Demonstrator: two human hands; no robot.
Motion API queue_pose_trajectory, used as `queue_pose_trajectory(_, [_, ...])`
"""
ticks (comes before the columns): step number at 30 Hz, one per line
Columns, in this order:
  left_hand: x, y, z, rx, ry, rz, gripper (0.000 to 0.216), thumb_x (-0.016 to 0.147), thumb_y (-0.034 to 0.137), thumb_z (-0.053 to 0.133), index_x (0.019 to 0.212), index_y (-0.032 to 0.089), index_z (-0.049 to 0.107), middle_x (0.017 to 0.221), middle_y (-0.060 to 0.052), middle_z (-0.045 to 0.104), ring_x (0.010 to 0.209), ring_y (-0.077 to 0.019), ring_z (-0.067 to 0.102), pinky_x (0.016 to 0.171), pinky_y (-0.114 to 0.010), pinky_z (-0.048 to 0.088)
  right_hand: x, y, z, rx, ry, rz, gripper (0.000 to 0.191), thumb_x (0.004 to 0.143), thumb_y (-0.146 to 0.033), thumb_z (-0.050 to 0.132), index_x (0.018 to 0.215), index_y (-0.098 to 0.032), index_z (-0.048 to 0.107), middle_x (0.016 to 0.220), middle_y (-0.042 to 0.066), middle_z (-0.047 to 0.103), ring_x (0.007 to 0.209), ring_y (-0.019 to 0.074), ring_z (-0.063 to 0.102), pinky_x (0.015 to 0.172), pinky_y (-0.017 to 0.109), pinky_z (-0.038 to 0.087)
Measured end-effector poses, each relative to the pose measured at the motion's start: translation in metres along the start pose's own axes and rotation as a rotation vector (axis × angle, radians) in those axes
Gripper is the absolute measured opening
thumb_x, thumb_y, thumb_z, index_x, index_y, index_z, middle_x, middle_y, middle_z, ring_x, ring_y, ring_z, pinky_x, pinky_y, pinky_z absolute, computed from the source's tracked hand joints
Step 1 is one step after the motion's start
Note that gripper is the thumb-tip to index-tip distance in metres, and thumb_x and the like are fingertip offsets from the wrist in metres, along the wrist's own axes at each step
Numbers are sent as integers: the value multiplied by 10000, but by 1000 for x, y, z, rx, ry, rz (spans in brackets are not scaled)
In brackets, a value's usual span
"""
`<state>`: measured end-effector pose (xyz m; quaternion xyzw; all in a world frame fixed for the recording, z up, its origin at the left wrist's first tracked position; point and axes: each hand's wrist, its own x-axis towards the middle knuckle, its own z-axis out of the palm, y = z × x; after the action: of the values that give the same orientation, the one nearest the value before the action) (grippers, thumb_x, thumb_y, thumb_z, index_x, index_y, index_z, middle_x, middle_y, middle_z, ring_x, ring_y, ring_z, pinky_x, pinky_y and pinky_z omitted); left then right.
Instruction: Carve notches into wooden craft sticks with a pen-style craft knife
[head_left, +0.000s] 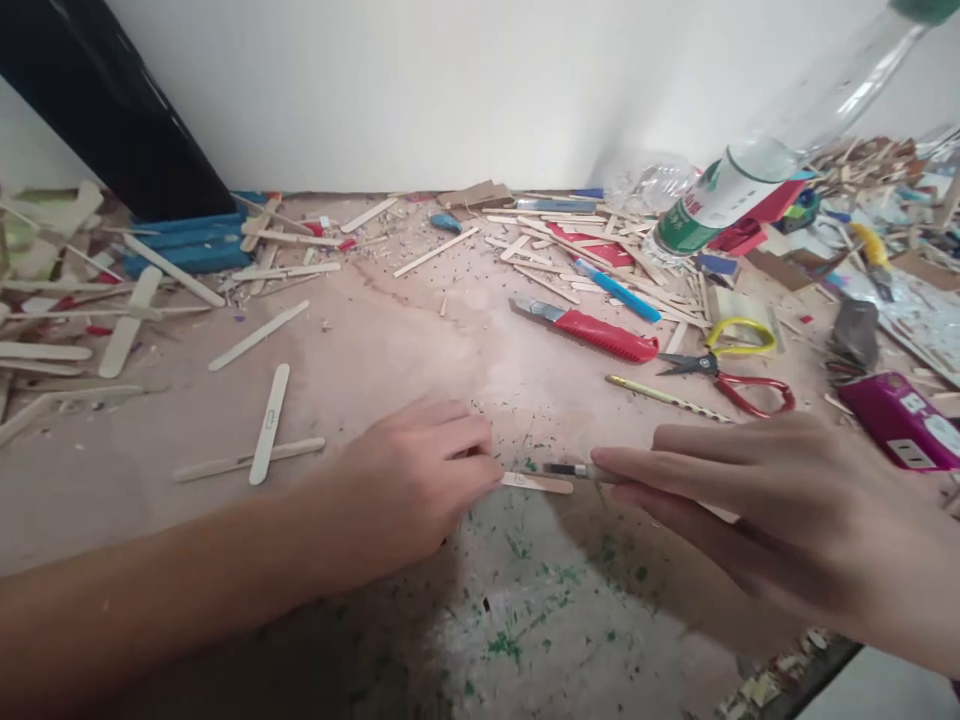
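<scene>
My left hand (420, 470) is closed on one end of a wooden craft stick (538, 483), which lies low over the worktable; its rounded end sticks out to the right and bears a small pencil mark. In my right hand (742, 500) is a craft knife (581, 471), gripped like a pen, its short blade pointing left just above the stick's free end. Whether blade and stick touch, I cannot tell. To the left, one marked craft stick (270, 425) rests across another craft stick (217, 466).
Beyond my hands lie a red utility knife (600, 332), a patterned pencil (664, 397) and scissors (705, 364) with yellow and red handles. A plastic bottle (720, 200) stands at back right. Stick scraps (142, 310) pile up left. A purple box (900, 420) sits far right.
</scene>
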<state>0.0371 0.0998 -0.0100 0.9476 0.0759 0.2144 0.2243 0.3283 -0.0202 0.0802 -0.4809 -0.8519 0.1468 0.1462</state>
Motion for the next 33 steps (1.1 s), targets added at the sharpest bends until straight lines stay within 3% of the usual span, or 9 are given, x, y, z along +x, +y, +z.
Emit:
queue_pose_trajectory(8, [-3, -10, 5, -7, 29, 75, 296, 1115, 85, 592, 906, 165, 785, 904, -41, 665, 835, -213, 569, 777, -375, 467, 16, -13, 9, -52, -138, 21, 161, 1197, -234, 602, 1200, -238, 762, 728, -38, 631, 559, 109, 569, 535, 323, 303])
queue_pose_trajectory(13, [1, -10, 0, 29, -64, 55, 201, 1087, 112, 684, 950, 180, 814, 930, -33, 701, 871, -217, 616, 802, -381, 474, 23, -14, 13, -38, -146, 20, 182, 1208, -254, 598, 1172, -229, 775, 702, -40, 610, 541, 105, 560, 530, 310, 328])
queue_pose_trajectory(25, [6, -8, 0, 91, -101, 35, 186, 1025, 105, 739, 871, 206, 772, 838, -13, 640, 819, -209, 586, 752, -377, 430, 27, -15, 6, -72, -203, 19, 191, 1206, -285, 615, 1231, -236, 798, 746, -21, 672, 581, 121, 593, 542, 323, 356])
queue_pose_trajectory(33, [4, -1, -7, 140, -93, 87, 154, 965, 124, 731, 830, 197, 731, 878, -42, 664, 829, -226, 588, 785, -411, 410, 34, -20, 8, -97, -199, -1, 298, 1212, -269, 567, 1076, -196, 822, 658, -28, 626, 511, 98, 553, 508, 316, 325])
